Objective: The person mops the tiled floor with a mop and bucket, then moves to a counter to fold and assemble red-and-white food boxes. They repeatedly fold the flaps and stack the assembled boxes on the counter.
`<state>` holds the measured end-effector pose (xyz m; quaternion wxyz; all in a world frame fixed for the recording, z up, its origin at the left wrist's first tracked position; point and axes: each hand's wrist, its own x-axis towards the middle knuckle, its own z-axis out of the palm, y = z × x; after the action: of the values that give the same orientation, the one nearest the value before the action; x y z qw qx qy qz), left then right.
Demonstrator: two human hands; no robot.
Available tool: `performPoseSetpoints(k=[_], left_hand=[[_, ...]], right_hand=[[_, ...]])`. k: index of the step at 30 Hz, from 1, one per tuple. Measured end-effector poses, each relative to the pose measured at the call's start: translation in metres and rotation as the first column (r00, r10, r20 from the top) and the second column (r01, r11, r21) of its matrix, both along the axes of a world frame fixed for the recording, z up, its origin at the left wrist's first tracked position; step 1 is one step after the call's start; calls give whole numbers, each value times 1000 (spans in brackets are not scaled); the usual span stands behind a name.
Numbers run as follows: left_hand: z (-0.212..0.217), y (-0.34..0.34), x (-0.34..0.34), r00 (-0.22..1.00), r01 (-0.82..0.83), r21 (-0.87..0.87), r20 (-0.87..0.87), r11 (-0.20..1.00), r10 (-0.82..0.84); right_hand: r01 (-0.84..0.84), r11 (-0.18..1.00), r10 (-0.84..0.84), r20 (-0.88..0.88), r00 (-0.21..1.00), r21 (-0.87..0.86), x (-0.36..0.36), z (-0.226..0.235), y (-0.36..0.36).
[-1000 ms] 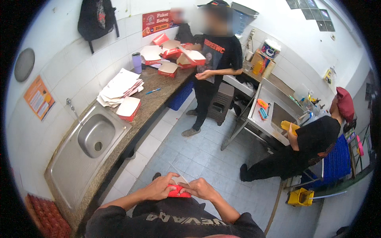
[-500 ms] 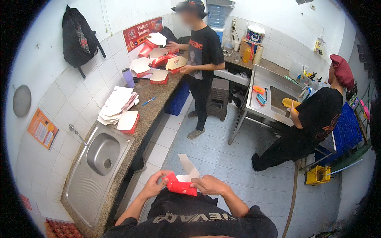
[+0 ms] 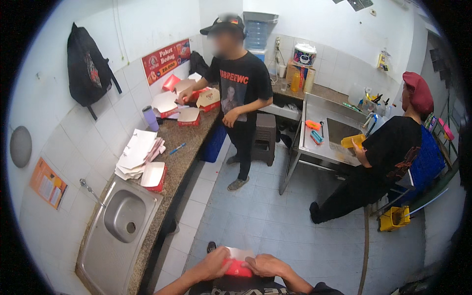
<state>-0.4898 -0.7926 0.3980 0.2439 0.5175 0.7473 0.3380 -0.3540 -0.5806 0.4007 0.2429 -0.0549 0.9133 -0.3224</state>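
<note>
Here both hands [image 3: 214,264] [image 3: 268,266] pinch red box [image 3: 238,269]; long axis approx. L-R; white flap [image 3: 239,253] points fwd.

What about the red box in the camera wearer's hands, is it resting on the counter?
No, the left hand and right hand hold the red box between them, away from the counter.

From my distant seat I see a red-and-white box [image 3: 237,269], a speckled brown counter [image 3: 191,140], a silver sink [image 3: 105,258], a purple tumbler [image 3: 150,118], a blue pen [image 3: 177,148], a maroon cap [image 3: 418,92] and pale blue-grey floor tiles [image 3: 265,221].
</note>
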Motion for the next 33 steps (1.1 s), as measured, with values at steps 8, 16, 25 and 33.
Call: performPoseSetpoints(k=[8,16,25,33], left_hand=[[1,2,0,988,88,-380,155,921,-30],[-2,-1,-37,927,-204,-42,313,978,207],[24,26,-84,913,-396,171,174,902,368],[34,-40,-176,824,-535,475,109,699,556]], right_hand=[[58,994,-81,-255,964,-96,-2,-13,-11],[74,991,-44,-246,968,111,-65,2,-8],[213,922,-356,-493,794,-323,-142,-26,-26],[273,408,-691,-99,716,-871,-187,-14,-23]])
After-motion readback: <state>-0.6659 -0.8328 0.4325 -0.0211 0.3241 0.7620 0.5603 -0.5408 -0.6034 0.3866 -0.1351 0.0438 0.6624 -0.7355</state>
